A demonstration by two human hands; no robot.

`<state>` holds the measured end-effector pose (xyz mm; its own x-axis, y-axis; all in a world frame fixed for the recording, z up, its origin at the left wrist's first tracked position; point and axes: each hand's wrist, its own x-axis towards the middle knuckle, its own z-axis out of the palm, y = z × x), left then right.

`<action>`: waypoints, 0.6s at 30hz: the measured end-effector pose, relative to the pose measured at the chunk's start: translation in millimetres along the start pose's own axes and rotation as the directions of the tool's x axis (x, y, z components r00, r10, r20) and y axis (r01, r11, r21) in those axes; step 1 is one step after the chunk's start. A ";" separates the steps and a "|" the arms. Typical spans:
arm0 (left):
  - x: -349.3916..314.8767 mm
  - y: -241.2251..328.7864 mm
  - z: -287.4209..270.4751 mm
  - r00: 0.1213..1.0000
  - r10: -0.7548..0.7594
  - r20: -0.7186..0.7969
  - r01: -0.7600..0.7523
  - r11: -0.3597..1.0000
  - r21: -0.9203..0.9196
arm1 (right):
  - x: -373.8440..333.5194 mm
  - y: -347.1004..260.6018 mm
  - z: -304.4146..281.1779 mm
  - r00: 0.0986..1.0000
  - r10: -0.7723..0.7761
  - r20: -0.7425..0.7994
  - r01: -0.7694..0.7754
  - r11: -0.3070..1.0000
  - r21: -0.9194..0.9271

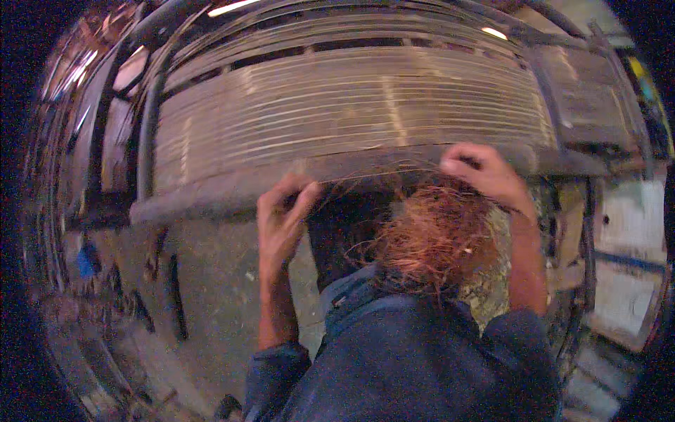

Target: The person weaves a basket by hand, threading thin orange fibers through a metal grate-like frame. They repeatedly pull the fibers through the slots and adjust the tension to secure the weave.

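A thin brown fibre strand [383, 174] stretches between my two hands, just in front of a dark wooden beam [232, 195]. At its left end, my left hand [281, 214] is closed, thumb and forefinger pinched on it. My right hand [486, 176] is closed too, with the fingertips curled together around the other end. Below and between the hands, against the front of my body, sits a loose tangled bundle of reddish-brown fibre [436, 239]. Stray fibres stick out from it toward both hands. My right wrist is beside the bundle.
Beyond the beam lies a wide frame strung with many parallel pale cords [316, 105], crossed by a few lighter bands. Dark upright posts [150, 133] stand at its left. A pale panel [629, 218] is at the right. Concrete floor [218, 281] shows below the beam, with a blue object [88, 260] further left.
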<state>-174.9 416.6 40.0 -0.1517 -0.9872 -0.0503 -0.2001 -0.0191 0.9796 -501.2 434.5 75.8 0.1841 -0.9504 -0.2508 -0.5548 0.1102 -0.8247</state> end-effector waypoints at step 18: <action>-9.7 -11.7 -10.5 0.999 -0.039 0.020 0.039 0.999 -0.015 | -31.9 9.6 -57.9 0.775 0.206 -0.597 0.217 0.801 0.558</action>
<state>-161.0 424.8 31.1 -0.1628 -0.9824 -0.0919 -0.1909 -0.0601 0.9798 -559.4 449.0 105.2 -0.4561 -0.8878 -0.0614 0.0485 0.0441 -0.9979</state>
